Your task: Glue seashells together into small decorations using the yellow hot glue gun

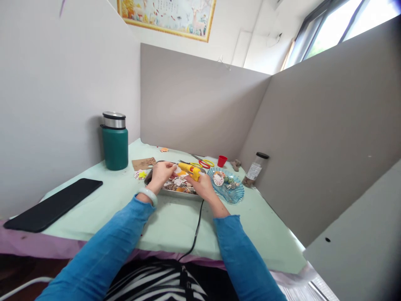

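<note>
My right hand (203, 185) is wrapped round the grip of a yellow hot glue gun (184, 167), whose nozzle end points left. A black cord hangs down from below that hand. My left hand (162, 173) pinches a small pale piece (177, 169), possibly a shell, close to the gun's front end. Both hands are over a metal tray (183, 195) of mixed seashells (179, 184). Right of the tray stands a blue glass dish (233, 196) with a speckled white disc and small decorations in it.
Scissors (205, 163) and a red cup (222, 161) lie beyond the tray. On the right stands a black-lidded jar (255, 169). A green bottle (115, 146), a brown card (143, 163) and a black mat (56, 203) are at left. Grey partitions enclose the table.
</note>
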`<state>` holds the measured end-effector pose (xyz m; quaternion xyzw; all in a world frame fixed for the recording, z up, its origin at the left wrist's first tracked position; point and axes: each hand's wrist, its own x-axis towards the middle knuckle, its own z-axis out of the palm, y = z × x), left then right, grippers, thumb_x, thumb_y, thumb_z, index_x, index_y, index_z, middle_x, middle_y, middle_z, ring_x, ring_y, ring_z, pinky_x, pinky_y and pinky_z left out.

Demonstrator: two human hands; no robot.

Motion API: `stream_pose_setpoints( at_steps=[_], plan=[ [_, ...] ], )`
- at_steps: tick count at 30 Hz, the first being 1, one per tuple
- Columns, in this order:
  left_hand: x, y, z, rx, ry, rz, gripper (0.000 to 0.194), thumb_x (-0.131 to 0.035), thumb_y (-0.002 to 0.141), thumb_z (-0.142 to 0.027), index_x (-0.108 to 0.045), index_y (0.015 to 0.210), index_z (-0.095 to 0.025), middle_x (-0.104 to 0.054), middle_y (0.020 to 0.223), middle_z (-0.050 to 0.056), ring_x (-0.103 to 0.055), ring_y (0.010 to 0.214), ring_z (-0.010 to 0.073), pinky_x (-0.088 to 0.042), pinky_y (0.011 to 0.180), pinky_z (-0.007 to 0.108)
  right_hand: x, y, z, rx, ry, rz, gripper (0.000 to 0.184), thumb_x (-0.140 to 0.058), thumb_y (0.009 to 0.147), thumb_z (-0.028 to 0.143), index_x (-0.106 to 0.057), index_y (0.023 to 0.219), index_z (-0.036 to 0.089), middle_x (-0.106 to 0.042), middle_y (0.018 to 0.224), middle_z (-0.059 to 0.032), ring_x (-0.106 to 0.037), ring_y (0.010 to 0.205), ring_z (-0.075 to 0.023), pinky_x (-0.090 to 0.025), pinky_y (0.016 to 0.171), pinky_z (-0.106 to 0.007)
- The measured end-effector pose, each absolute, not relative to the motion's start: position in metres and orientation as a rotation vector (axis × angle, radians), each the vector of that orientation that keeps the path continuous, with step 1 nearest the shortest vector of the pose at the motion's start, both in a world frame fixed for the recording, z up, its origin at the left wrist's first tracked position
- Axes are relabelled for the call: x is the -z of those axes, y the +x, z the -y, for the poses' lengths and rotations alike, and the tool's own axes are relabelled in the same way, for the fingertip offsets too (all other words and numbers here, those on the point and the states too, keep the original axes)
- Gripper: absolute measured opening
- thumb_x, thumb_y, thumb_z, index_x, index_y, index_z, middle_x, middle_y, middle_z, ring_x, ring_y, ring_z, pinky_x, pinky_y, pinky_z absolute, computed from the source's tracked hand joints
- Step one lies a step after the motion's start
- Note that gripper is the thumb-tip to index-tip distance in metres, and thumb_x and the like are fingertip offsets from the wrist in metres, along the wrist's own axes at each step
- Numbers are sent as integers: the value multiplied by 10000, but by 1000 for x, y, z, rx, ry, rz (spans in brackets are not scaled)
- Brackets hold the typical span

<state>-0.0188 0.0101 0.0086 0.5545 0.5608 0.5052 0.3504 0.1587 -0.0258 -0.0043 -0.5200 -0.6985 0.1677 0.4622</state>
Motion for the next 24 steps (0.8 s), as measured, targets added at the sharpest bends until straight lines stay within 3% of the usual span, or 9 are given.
stream_pose_setpoints(
  at_steps=[12, 17, 24],
  plan=[
    [-5, -21, -13, -1335, 1420, -1383, 181, -719, 767, -276, -694, 848, -116, -695, 572, 48, -724, 629, 211, -565, 589, 246, 4, 161, 24, -371, -1290, 1730, 333, -651, 767, 477, -707, 805, 151, -635, 669, -24, -579, 648, -187, -420, 603, -280],
    [-9, -21, -8, -1427, 1239, -1234, 107, -707, 762, -170, -661, 824, -96, -675, 548, 46, -702, 573, 198, -565, 558, 249, 7, 164, 20, -449, -1246, 1677, 322, -666, 779, 422, -724, 911, 134, -677, 744, -31, -601, 697, -186, -468, 681, -288],
    [-14, -20, -3, -1482, 1160, -1164, 62, -704, 764, -106, -654, 787, -80, -669, 553, 48, -673, 529, 171, -551, 515, 234, 11, 165, 17, -429, -1241, 1698, 324, -672, 786, 424, -724, 923, 134, -674, 723, -28, -598, 672, -185, -475, 648, -283]
  ],
)
